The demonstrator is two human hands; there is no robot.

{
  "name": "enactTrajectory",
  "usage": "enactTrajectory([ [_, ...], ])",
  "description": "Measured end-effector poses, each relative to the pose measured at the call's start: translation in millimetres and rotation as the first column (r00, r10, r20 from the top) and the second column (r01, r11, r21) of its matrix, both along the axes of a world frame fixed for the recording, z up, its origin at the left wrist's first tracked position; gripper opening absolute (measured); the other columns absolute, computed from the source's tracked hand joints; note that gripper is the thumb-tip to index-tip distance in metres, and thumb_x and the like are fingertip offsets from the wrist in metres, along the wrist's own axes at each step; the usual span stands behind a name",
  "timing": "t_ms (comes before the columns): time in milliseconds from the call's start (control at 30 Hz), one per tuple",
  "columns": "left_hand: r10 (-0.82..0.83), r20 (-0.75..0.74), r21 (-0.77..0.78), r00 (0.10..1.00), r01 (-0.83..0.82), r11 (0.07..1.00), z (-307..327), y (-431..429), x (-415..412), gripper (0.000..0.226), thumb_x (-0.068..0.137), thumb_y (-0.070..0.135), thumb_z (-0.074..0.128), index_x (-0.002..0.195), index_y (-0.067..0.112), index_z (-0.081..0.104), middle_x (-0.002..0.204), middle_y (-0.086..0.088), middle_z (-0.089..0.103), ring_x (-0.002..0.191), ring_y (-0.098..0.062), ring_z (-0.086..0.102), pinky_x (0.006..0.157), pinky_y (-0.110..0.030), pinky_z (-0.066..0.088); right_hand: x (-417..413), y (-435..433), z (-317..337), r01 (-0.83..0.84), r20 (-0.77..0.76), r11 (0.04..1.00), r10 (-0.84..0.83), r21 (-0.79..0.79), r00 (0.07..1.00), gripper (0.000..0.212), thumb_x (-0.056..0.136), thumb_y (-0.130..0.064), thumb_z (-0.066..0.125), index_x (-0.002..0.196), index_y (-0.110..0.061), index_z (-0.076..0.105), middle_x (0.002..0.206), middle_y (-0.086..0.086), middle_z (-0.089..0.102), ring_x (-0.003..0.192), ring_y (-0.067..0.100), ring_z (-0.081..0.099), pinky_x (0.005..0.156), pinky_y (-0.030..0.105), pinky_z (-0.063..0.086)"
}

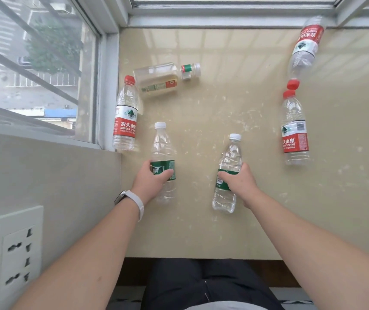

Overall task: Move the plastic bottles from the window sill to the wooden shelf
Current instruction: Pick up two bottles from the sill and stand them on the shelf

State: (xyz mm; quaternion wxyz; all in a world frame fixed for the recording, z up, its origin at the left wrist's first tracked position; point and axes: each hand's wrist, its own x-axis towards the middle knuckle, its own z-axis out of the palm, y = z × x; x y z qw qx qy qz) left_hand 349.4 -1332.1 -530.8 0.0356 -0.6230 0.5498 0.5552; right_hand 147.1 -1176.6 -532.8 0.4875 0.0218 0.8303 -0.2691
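Observation:
Several clear plastic bottles lie on the beige window sill (257, 198). My left hand (150, 180) is wrapped around the green label of a white-capped bottle (162, 146) near the sill's front left. My right hand (240, 183) grips a second green-labelled, white-capped bottle (229, 162) at the front middle. A red-labelled bottle (125, 117) lies by the left window frame. Two more red-labelled bottles lie at the right, one nearer (294, 130) and one farther (305, 45), cap to cap. A squarish clear bottle (159, 80) lies at the back. The wooden shelf is out of view.
Window frames border the sill on the left (109, 90) and along the back (235, 16). A small clear jar with a green band (190, 71) lies next to the squarish bottle. A white wall socket (13, 253) sits on the wall at lower left.

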Motion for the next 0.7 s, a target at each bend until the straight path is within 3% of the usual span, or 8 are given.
enactTrajectory([
  [200, 0.009, -0.068, -0.02, 0.998, -0.011, 1.0, 49, 12, 3, 0.028, 0.082, 0.026, 0.079, 0.098, 0.034, 0.057, 0.098, 0.005, 0.07, 0.093, -0.017, 0.07, 0.09, -0.042, 0.056, 8, 7, 46, 0.032, 0.019, 0.988, -0.03, -0.149, 0.999, 0.049, 0.073, -0.025, 0.078, 0.111, -0.024, 0.047, 0.098, -0.006, 0.064, 0.085, 0.01, 0.063, 0.066, 0.029, 0.048],
  [300, 0.024, -0.107, -0.025, 0.994, -0.027, 0.999, 84, 15, -1, 0.028, 0.083, 0.026, 0.078, 0.099, 0.035, 0.057, 0.101, 0.006, 0.07, 0.095, -0.015, 0.069, 0.091, -0.038, 0.054, 4, 12, 74, 0.012, -0.004, 0.974, -0.013, -0.228, 1.0, 0.049, 0.068, -0.028, 0.079, 0.105, -0.031, 0.048, 0.098, -0.008, 0.066, 0.091, 0.014, 0.066, 0.079, 0.036, 0.054],
  [400, 0.047, -0.158, -0.052, 0.986, -0.056, 0.997, 123, 18, -8, 0.029, 0.084, 0.022, 0.077, 0.104, 0.032, 0.059, 0.102, 0.003, 0.069, 0.094, -0.015, 0.069, 0.083, -0.031, 0.054, -1, 19, 107, -0.024, -0.036, 0.954, 0.014, -0.297, 0.999, 0.052, 0.065, -0.033, 0.079, 0.107, -0.038, 0.048, 0.102, -0.012, 0.066, 0.094, 0.011, 0.065, 0.087, 0.039, 0.053],
  [500, 0.023, -0.206, -0.106, 0.978, -0.046, 0.993, 163, 19, -14, 0.032, 0.086, 0.019, 0.077, 0.111, 0.026, 0.059, 0.098, 0.004, 0.069, 0.076, -0.001, 0.068, 0.068, -0.017, 0.05, -8, 24, 143, -0.038, -0.078, 0.932, 0.011, -0.361, 0.997, 0.064, 0.065, -0.034, 0.08, 0.117, -0.042, 0.044, 0.108, -0.017, 0.063, 0.099, 0.006, 0.064, 0.09, 0.036, 0.051],
  [700, -0.07, -0.255, -0.248, 0.965, 0.004, 0.969, 229, 24, -17, 0.037, 0.085, 0.024, 0.077, 0.114, 0.034, 0.058, 0.1, 0.009, 0.068, 0.079, -0.001, 0.066, 0.068, -0.016, 0.047, -21, 35, 205, -0.041, -0.148, 0.863, -0.039, -0.503, 0.988, 0.061, 0.073, -0.019, 0.082, 0.115, -0.045, 0.046, 0.11, -0.012, 0.064, 0.096, 0.001, 0.064, 0.085, 0.029, 0.051],
])
